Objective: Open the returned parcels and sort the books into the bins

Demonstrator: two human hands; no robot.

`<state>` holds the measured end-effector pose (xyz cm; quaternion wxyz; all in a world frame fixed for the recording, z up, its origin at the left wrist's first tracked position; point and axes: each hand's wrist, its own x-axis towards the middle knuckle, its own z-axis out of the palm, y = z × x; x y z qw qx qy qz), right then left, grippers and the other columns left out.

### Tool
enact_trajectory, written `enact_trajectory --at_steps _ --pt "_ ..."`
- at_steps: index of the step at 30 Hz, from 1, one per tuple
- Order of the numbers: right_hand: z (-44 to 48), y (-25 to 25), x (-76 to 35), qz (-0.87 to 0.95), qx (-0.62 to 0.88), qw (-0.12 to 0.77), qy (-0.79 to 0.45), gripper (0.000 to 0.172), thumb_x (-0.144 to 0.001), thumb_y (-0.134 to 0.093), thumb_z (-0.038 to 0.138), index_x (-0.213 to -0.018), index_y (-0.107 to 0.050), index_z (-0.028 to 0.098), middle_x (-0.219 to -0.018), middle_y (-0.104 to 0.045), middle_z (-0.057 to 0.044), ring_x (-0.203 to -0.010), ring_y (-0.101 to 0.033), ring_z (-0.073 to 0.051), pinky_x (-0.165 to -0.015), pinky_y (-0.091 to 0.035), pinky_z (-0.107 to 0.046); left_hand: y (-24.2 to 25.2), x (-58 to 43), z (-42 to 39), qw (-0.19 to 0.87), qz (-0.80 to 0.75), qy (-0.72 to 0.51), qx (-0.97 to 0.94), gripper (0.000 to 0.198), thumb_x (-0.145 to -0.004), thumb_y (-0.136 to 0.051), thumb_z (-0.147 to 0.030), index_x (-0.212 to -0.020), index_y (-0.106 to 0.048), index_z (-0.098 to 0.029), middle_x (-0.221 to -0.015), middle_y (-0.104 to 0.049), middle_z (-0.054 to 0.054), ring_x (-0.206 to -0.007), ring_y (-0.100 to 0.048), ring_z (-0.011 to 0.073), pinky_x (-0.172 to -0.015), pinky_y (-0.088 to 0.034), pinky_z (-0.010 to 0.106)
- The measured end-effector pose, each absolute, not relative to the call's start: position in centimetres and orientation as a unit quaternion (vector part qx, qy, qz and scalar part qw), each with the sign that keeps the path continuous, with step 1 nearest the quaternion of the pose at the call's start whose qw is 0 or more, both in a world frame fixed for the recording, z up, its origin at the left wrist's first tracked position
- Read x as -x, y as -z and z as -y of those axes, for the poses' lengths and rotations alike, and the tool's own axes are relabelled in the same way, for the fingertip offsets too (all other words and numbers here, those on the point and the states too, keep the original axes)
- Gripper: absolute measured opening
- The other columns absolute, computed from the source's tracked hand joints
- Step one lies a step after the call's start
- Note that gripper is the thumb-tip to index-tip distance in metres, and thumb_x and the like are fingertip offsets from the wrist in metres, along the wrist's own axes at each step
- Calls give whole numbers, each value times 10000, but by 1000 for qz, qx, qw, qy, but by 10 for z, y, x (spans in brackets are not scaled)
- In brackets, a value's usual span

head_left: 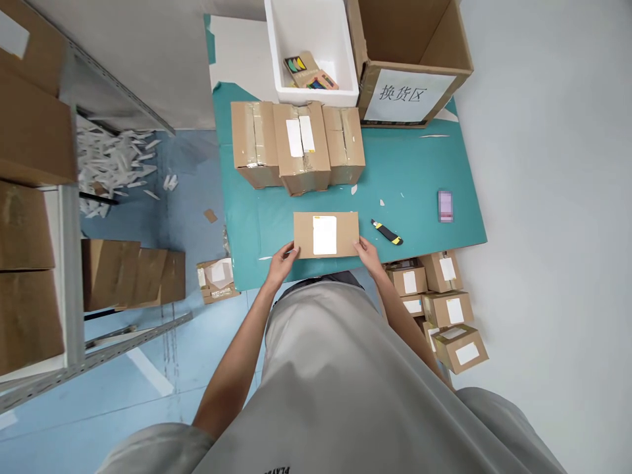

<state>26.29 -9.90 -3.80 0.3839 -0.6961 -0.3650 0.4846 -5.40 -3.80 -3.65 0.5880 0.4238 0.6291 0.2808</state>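
Note:
A small brown cardboard box (pixel 303 234) with a white label (pixel 324 235) on its upper face is at the near edge of the green table. My left hand (pixel 282 263) grips its left end near the lower corner, fingers against the side. At the opposite end, my right hand (pixel 369 255) holds the lower right corner. Just right of the box lies a black and yellow utility knife (pixel 387 232). Behind it stand three taped cardboard boxes (pixel 302 148) in a row, the middle one bearing two white labels.
A white foam bin (pixel 316 95) with small packets and a large open carton (pixel 415 95) stand at the back of the table (pixel 409 164). A phone (pixel 445 206) lies right. Labelled boxes (pixel 451 309) are stacked below right; shelving (pixel 73 276) with cartons stands left.

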Motion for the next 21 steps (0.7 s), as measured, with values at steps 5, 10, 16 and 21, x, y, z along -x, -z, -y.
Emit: enact_trajectory --at_steps 5,10,16,21 --pt "123 57 -274 301 758 353 -459 722 -1023 -517 726 -1403 -786 175 -1473 -786 -194 -1401 -741 -375 -1158 -620 -574 51 64 43 561 -668 -257 -415 482 -966 -657 -456 -1306 -808 -149 -1419 -802 182 -1257 -797 323 -1135 -638 506" --pt "137 61 -264 323 747 342 -470 541 -915 -654 598 -1218 -865 202 -1229 -879 -121 -1268 -798 -360 -1163 -613 -547 51 64 53 547 -673 -229 -442 308 -803 -761 -304 -1067 -856 -177 -1217 -870 141 -1175 -813 345 -1211 -589 550" --pt "119 37 -271 358 740 370 -432 605 -924 -689 610 -1295 -862 165 -1355 -829 -154 -1278 -782 -353 -1179 -612 -502 24 59 47 512 -664 -275 -470 351 -864 -806 -406 -1105 -872 -160 -1209 -861 128 -1147 -815 321 -1135 -640 475" --pt "94 3 -283 404 737 409 -356 584 -976 -723 671 -1266 -893 193 -1252 -847 -139 -1163 -806 -342 -1142 -638 -506 -13 57 26 437 -642 -347 -525 479 -954 -769 -580 -1144 -904 -162 -1064 -850 90 -1051 -796 285 -1020 -660 408"
